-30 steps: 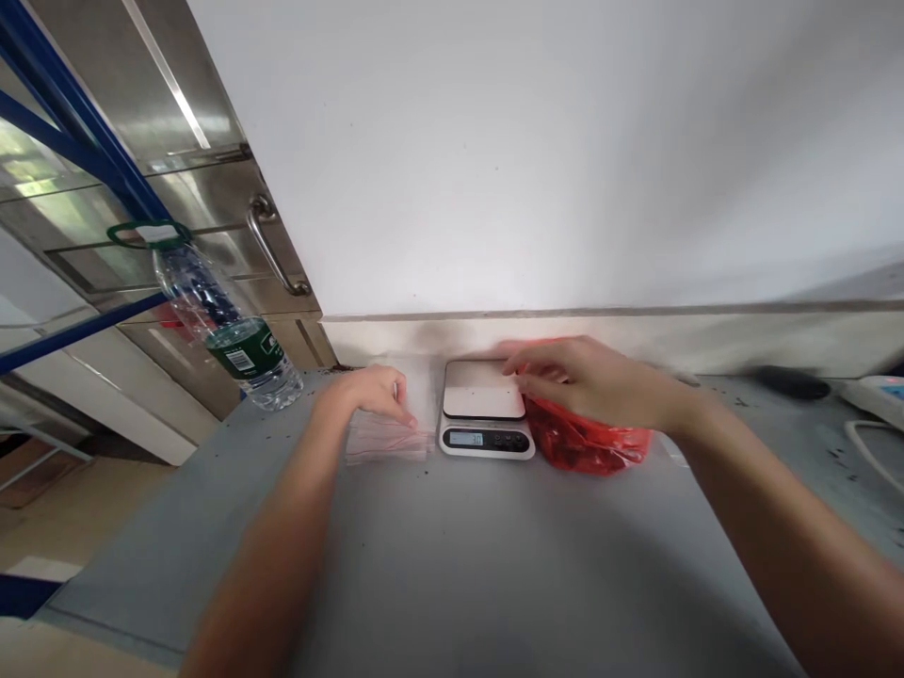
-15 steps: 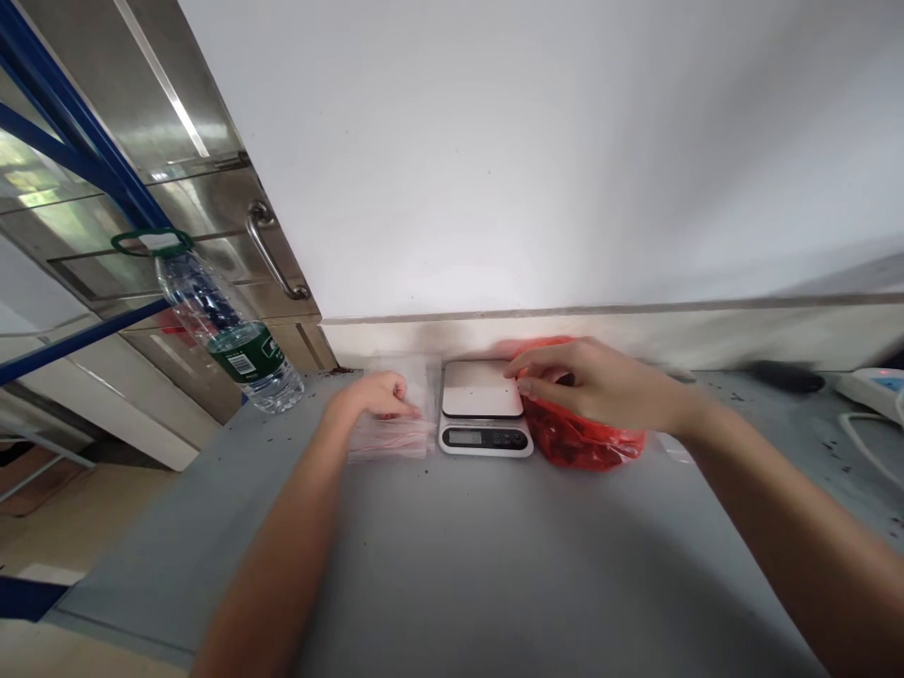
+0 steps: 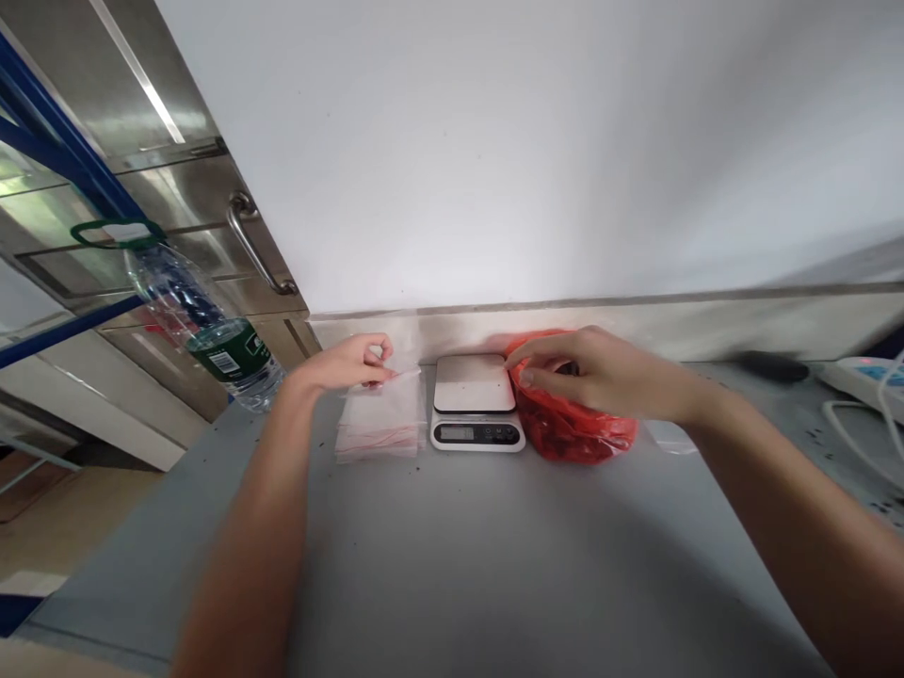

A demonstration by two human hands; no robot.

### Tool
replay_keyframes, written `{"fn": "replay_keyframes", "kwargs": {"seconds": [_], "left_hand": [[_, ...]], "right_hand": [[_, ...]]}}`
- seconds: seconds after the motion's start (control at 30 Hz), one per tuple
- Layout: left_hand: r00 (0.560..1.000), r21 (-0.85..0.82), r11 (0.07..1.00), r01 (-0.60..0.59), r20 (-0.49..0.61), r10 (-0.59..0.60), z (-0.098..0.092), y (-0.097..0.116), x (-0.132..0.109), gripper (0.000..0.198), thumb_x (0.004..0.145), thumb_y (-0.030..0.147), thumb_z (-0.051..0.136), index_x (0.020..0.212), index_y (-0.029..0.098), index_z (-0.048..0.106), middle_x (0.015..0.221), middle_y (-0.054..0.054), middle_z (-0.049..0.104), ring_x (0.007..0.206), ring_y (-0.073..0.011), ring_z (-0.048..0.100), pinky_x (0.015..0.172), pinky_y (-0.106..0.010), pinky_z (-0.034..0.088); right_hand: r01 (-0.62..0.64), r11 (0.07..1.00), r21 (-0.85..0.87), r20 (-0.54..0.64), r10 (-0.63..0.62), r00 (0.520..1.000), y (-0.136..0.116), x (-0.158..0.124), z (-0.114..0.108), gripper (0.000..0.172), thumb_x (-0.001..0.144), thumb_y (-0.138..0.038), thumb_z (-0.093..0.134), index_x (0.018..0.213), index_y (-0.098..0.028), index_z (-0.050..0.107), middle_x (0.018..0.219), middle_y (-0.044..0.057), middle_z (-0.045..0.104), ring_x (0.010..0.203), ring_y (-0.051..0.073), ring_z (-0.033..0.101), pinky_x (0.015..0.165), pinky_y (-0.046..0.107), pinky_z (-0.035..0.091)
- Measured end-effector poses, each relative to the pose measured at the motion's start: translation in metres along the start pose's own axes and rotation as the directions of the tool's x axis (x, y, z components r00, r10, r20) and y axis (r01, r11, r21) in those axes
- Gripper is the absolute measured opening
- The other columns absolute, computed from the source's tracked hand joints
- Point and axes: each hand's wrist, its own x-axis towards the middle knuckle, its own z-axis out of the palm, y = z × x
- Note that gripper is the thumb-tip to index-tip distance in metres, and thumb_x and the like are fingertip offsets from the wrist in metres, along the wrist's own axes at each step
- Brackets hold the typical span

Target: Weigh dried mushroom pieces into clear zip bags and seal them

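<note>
My left hand (image 3: 357,363) pinches the edge of a clear zip bag (image 3: 401,344), raised above a stack of similar bags (image 3: 378,419) with reddish seal lines. Right of the stack lies a white kitchen scale (image 3: 475,386) with a dark button strip; its display digits are too faint to read. At the scale's right edge hovers my right hand (image 3: 593,372), thumb and index finger slightly apart, with nothing visible between them. Beneath and behind it stands an open red plastic bag (image 3: 575,438), whose contents are mostly hidden by the hand.
A large water bottle (image 3: 230,363) with a green label stands at the table's left edge. To the right lie a small clear bag (image 3: 672,438), a dark object (image 3: 773,366) and a white device with a cable (image 3: 865,377). The wall (image 3: 494,169) borders the grey table (image 3: 459,556).
My left hand has risen from the stack, lifting a clear zip bag by its edge. The right hand stays by the scale and red bag. The view has shifted slightly.
</note>
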Motion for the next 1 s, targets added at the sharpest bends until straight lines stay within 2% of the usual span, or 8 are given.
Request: {"fn": "replay_keyframes", "kwargs": {"seconds": [0.1,0.23,0.33,0.4,0.5,0.63,0.83,1.0], "left_hand": [[0.998,0.017,0.998,0.06,0.0,-0.06,-0.001,0.008,-0.005,0.029,0.063,0.024,0.061,0.084,0.025,0.041,0.052,0.009,0.051,0.05,-0.0124,0.045,0.053,-0.024,0.028],[0.996,0.047,0.995,0.089,-0.017,-0.088,0.009,0.021,-0.005,0.027,0.062,0.018,0.058,0.083,0.024,0.043,0.048,0.01,0.049,0.049,-0.0126,0.044,0.054,-0.024,0.03],[0.999,-0.017,1.0,0.015,-0.047,-0.016,0.023,0.037,-0.004,0.024,0.069,0.018,0.056,0.09,0.024,0.045,0.054,0.01,0.053,0.052,-0.0114,0.046,0.058,-0.023,0.033],[0.988,-0.15,0.983,-0.103,-0.127,0.084,0.035,0.048,-0.001,0.023,0.072,0.019,0.056,0.093,0.023,0.047,0.056,0.009,0.054,0.052,-0.0109,0.046,0.057,-0.023,0.033],[0.963,-0.235,0.945,-0.227,-0.195,0.183,0.053,0.06,0.005,0.023,0.074,0.018,0.057,0.096,0.023,0.051,0.054,0.009,0.052,0.051,-0.0106,0.046,0.055,-0.023,0.032],[0.963,-0.313,0.918,-0.242,-0.195,0.188,0.068,0.065,0.013,0.016,0.078,0.015,0.057,0.089,0.022,0.048,0.054,0.008,0.052,0.051,-0.0098,0.046,0.053,-0.022,0.032],[0.966,-0.382,0.893,-0.237,-0.192,0.174,0.075,0.064,0.018,0.014,0.082,0.01,0.057,0.078,0.02,0.048,0.058,0.007,0.054,0.054,-0.008,0.051,0.057,-0.022,0.037],[0.972,-0.424,0.88,-0.214,-0.185,0.146,0.079,0.071,0.016,0.015,0.086,0.017,0.063,0.078,0.02,0.051,0.062,0.004,0.064,0.061,-0.0112,0.063,0.064,-0.026,0.048]], "right_hand": [[0.008,1.0,0.005,-0.004,-0.008,1.0,-0.002,-0.001,-0.001,0.032,0.09,-0.045,0.048,0.085,-0.025,0.072,0.098,0.004,0.076,0.083,0.024,0.069,0.074,0.036,0.052],[0.016,1.0,0.019,-0.003,-0.016,1.0,-0.004,-0.001,-0.001,0.032,0.09,-0.047,0.048,0.086,-0.024,0.071,0.097,0.003,0.077,0.083,0.023,0.069,0.075,0.036,0.053],[-0.005,0.998,0.065,-0.008,0.006,1.0,-0.005,0.0,0.002,0.031,0.09,-0.048,0.051,0.085,-0.024,0.07,0.095,0.004,0.077,0.086,0.024,0.07,0.08,0.037,0.054],[-0.062,0.987,0.15,-0.02,0.066,0.998,-0.007,0.0,0.005,0.031,0.088,-0.052,0.057,0.094,-0.024,0.068,0.093,0.004,0.078,0.088,0.025,0.071,0.083,0.038,0.054],[-0.157,0.896,0.415,-0.024,0.184,0.983,-0.009,0.001,0.008,0.037,0.081,-0.055,0.07,0.101,-0.025,0.06,0.09,0.004,0.077,0.091,0.025,0.072,0.084,0.04,0.056],[-0.149,0.695,0.703,-0.042,0.249,0.968,-0.01,0.003,0.01,0.04,0.074,-0.046,0.082,0.083,-0.026,0.049,0.088,0.003,0.076,0.099,0.024,0.073,0.086,0.035,0.058],[-0.161,0.613,0.774,-0.019,0.277,0.961,-0.006,0.008,0.015,0.036,0.069,-0.036,0.085,0.073,-0.023,0.052,0.092,0.004,0.075,0.095,0.023,0.074,0.086,0.035,0.06],[-0.125,0.585,0.801,-0.068,0.296,0.953,-0.004,0.013,0.021,0.047,0.056,-0.033,0.093,0.066,-0.022,0.048,0.073,0.0,0.073,0.084,0.022,0.075,0.082,0.035,0.06]]}}
